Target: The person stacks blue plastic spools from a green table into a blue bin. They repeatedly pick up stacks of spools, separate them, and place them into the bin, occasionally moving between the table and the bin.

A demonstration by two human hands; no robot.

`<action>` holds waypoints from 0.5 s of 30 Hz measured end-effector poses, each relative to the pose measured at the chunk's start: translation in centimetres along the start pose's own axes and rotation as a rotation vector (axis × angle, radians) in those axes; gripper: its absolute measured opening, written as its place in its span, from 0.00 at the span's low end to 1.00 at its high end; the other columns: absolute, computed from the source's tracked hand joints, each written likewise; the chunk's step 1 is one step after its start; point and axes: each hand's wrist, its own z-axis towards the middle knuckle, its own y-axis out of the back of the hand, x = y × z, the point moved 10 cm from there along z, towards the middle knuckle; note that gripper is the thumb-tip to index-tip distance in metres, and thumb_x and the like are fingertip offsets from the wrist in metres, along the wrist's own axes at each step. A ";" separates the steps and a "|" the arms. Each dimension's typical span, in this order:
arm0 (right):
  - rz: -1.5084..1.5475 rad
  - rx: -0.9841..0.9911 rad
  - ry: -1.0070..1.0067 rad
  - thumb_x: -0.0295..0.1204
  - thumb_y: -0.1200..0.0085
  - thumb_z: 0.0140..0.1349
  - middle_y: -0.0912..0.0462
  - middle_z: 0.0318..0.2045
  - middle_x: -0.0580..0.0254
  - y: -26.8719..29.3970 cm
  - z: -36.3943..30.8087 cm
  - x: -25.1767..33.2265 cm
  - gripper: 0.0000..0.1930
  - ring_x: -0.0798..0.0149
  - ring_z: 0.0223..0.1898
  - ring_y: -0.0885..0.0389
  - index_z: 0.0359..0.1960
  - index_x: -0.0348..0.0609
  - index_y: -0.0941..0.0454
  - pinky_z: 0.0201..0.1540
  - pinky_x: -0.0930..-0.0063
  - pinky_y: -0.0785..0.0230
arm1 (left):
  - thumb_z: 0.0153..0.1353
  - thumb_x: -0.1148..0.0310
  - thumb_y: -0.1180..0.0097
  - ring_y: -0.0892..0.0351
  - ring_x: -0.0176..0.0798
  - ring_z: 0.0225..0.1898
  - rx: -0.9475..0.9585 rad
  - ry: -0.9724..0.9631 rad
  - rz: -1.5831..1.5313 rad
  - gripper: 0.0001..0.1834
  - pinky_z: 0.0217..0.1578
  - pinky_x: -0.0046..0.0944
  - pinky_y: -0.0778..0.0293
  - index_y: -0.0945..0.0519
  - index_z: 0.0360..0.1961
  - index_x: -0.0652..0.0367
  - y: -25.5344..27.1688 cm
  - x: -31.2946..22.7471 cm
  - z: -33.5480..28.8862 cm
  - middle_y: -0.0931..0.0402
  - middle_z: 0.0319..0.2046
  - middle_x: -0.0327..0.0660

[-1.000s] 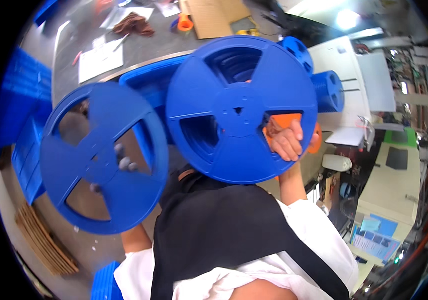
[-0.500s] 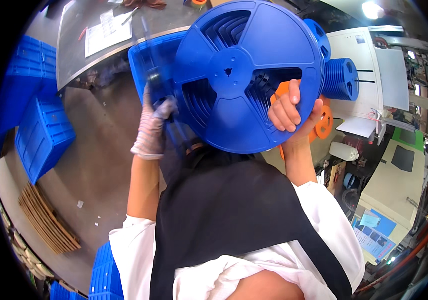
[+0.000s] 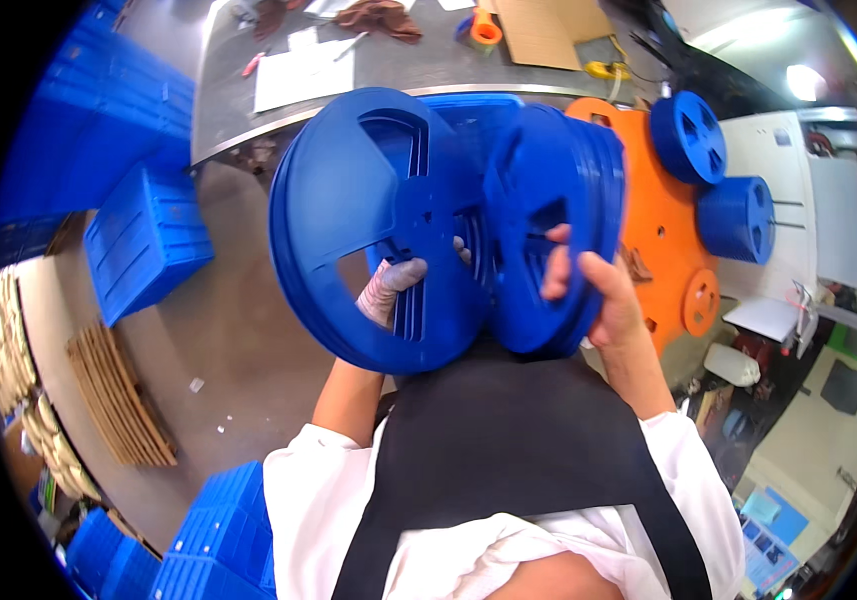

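Note:
I hold two stacks of blue plastic reels upright in front of my apron, leaning against each other along their inner edges. My left hand (image 3: 389, 288), in a striped pale glove with its thumb and fingertips showing, reaches through a cutout of the left stack of reels (image 3: 334, 190) and is closed on it. My bare right hand (image 3: 611, 300) grips the outer edge of the right stack of reels (image 3: 541, 150), its fingers hooked into an opening and slightly blurred. Behind both stacks a blue bin (image 3: 474, 101) is mostly hidden.
Ahead is a metal table (image 3: 399, 60) with papers, a brown cloth and an orange tape roll. To the right stands a large orange disc (image 3: 664, 200), beside more blue reels (image 3: 734, 220). Blue crates (image 3: 144, 235) and flat cardboard (image 3: 119, 395) are on the left.
The single large stack facing me is now two stacks, one in each hand. My left hand moved right from its blurred reel into a cutout. The view has shifted, showing more table.

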 end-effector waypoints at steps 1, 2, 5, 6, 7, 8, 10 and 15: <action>0.101 0.013 0.029 0.38 0.42 0.61 0.28 0.25 0.64 0.7 0.0 -0.1 0.22 0.70 0.24 0.29 0.50 0.36 0.31 0.30 0.73 0.33 | 0.57 0.60 0.40 0.27 0.48 0.57 0.031 -0.011 -0.096 0.32 0.62 0.52 0.34 0.32 0.60 0.66 0.4 -0.3 -0.6 0.25 0.52 0.49; 0.165 0.026 0.054 0.40 0.45 0.63 0.30 0.23 0.66 1.3 -0.1 -0.1 0.21 0.71 0.22 0.33 0.50 0.37 0.31 0.26 0.75 0.39 | 0.56 0.60 0.39 0.27 0.49 0.57 0.069 0.000 -0.176 0.33 0.62 0.52 0.34 0.31 0.59 0.65 0.5 -0.6 -1.0 0.25 0.52 0.50; 0.233 0.121 0.137 0.45 0.50 0.67 0.35 0.20 0.69 1.6 -0.7 1.3 0.21 0.73 0.19 0.37 0.47 0.38 0.32 0.24 0.78 0.42 | 0.54 0.58 0.36 0.30 0.51 0.60 0.149 -0.012 -0.401 0.35 0.62 0.53 0.34 0.31 0.59 0.65 1.1 -1.2 -2.6 0.26 0.53 0.50; 0.259 0.145 0.160 0.45 0.50 0.67 0.36 0.19 0.70 1.7 -0.9 1.7 0.21 0.73 0.18 0.37 0.47 0.37 0.33 0.23 0.78 0.42 | 0.54 0.58 0.36 0.31 0.52 0.60 0.152 -0.039 -0.467 0.36 0.63 0.54 0.35 0.32 0.60 0.66 1.5 -1.6 -2.9 0.27 0.54 0.51; 0.284 0.168 0.183 0.46 0.50 0.67 0.36 0.19 0.70 2.5 -1.2 2.4 0.22 0.74 0.18 0.37 0.46 0.37 0.33 0.23 0.78 0.42 | 0.54 0.58 0.36 0.32 0.52 0.61 0.158 -0.067 -0.533 0.37 0.64 0.54 0.36 0.33 0.61 0.66 1.4 -1.2 -3.0 0.28 0.55 0.51; 0.315 0.213 0.199 0.46 0.49 0.67 0.37 0.18 0.70 2.7 -1.4 3.0 0.22 0.74 0.17 0.38 0.46 0.37 0.34 0.22 0.78 0.42 | 0.54 0.56 0.36 0.32 0.53 0.61 0.144 -0.109 -0.544 0.39 0.65 0.53 0.39 0.35 0.62 0.67 1.1 -1.5 -3.4 0.28 0.55 0.51; 0.359 0.245 0.240 0.46 0.47 0.65 0.37 0.17 0.71 3.2 -1.9 3.9 0.22 0.75 0.15 0.37 0.43 0.37 0.35 0.20 0.80 0.41 | 0.56 0.51 0.40 0.35 0.51 0.63 0.214 -0.174 -0.500 0.42 0.68 0.51 0.44 0.39 0.64 0.67 1.3 -1.8 -3.4 0.30 0.56 0.52; 0.379 0.292 0.359 0.44 0.45 0.65 0.37 0.13 0.75 3.1 -3.1 5.3 0.20 0.78 0.11 0.36 0.39 0.43 0.39 0.17 0.85 0.43 | 0.54 0.47 0.39 0.34 0.53 0.62 0.256 -0.157 -0.469 0.45 0.68 0.51 0.44 0.40 0.64 0.67 1.9 -2.1 -3.4 0.31 0.57 0.52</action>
